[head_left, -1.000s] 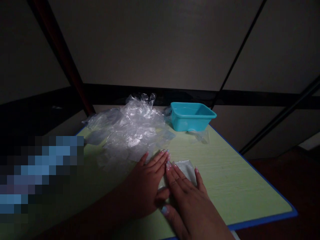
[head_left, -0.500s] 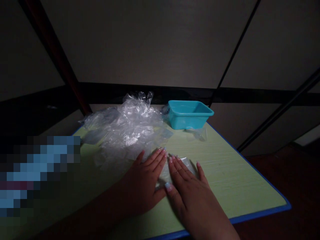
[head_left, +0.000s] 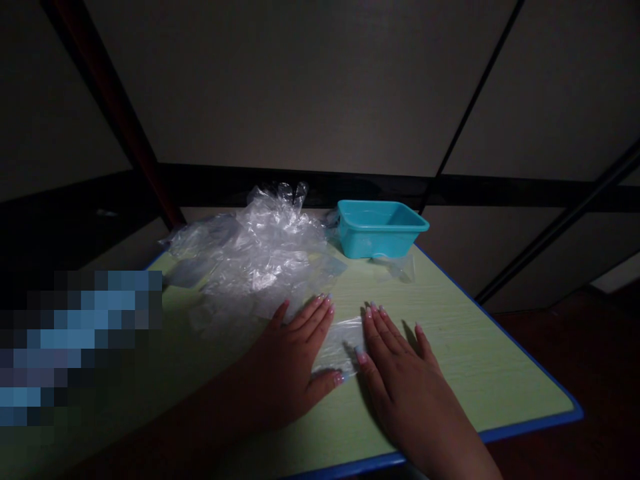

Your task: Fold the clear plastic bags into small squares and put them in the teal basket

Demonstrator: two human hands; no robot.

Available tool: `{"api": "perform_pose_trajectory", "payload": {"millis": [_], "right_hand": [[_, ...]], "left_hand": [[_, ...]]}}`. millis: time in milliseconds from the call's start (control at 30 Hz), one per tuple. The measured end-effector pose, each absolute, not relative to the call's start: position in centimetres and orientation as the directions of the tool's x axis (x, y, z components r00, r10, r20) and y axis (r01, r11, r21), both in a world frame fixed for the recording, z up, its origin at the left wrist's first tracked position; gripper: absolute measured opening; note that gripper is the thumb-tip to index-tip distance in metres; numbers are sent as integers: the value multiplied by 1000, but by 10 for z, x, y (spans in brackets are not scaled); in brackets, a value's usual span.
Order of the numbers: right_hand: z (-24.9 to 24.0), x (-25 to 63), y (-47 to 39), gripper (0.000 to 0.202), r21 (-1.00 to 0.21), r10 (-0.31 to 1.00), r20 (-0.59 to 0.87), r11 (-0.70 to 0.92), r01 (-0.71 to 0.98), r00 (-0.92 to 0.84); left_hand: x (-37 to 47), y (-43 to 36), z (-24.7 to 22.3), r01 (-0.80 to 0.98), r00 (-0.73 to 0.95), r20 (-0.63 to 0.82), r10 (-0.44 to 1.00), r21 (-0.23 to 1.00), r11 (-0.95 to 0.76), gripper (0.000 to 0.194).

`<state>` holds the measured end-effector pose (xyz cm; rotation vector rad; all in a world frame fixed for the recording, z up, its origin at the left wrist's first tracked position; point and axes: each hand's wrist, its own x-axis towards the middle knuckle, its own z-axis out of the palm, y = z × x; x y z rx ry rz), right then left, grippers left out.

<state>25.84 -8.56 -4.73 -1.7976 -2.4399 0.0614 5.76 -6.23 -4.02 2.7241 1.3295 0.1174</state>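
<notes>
A small clear plastic bag (head_left: 343, 343) lies flat on the light green table (head_left: 500, 373), partly covered by both hands. My left hand (head_left: 293, 363) rests flat on its left side, fingers stretched forward and thumb out to the right. On its right side lies my right hand (head_left: 400, 367), palm down with fingers extended and the little finger apart. Just beyond my left hand, a heap of crumpled clear plastic bags (head_left: 267, 247) spreads over the table. How far the flat bag reaches under my palms is hidden.
At the table's far end stands a turquoise plastic basin (head_left: 383, 240). Another clear plastic bag (head_left: 397, 268) lies in front of it. The table has a blue edge (head_left: 530, 427), and a panelled wall (head_left: 300, 87) rises behind. A blurred-out patch covers the lower left.
My right hand has slid to the right across the flat bag, widening the gap between my hands and showing more of the bag. My left hand stays in place.
</notes>
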Motion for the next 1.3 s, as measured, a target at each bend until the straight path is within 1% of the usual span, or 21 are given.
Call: {"api": "perform_pose_trajectory", "payload": {"millis": [133,200,267,300,367,433,500,700,933,1133,1300], "right_hand": [[-49,256,-86,59,-65,955,71,294,954,-290],[-49,255,-87,57,-50,954,62,296,954,-293],[-48,255,-88,55,-40,951,50,307,951,-305],[-48,255,-88,54,-40,949,42,314,948,-313],[-47,255,-88,54,-46,947,31,322,946,-321],[-47,255,-88,54,-53,950,30,313,948,-312],[-47,255,-87,54,-57,953,42,302,952,-300],[-49,255,-85,55,-53,955,56,295,954,-292],[-49,257,-86,56,-32,955,48,293,956,-291],[-47,256,-87,56,-28,957,20,290,957,-290],[-48,258,-85,57,-42,955,38,295,955,-293]], "left_hand": [[62,-64,-30,741,649,83,756,155,-653,69],[68,-66,-24,657,721,122,683,194,-728,70],[74,-68,-21,541,796,159,584,245,-805,75],[76,-68,-22,494,822,165,546,270,-826,78],[79,-69,-24,455,847,134,514,319,-832,82],[78,-69,-28,463,853,73,516,350,-815,83],[76,-69,-30,486,845,42,532,352,-800,85],[72,-75,-31,564,795,48,605,312,-765,85],[68,-79,-27,617,763,-25,646,328,-716,85],[55,-77,-22,587,779,-15,627,369,-720,82],[45,-72,-27,547,806,-10,592,395,-738,78]]}}
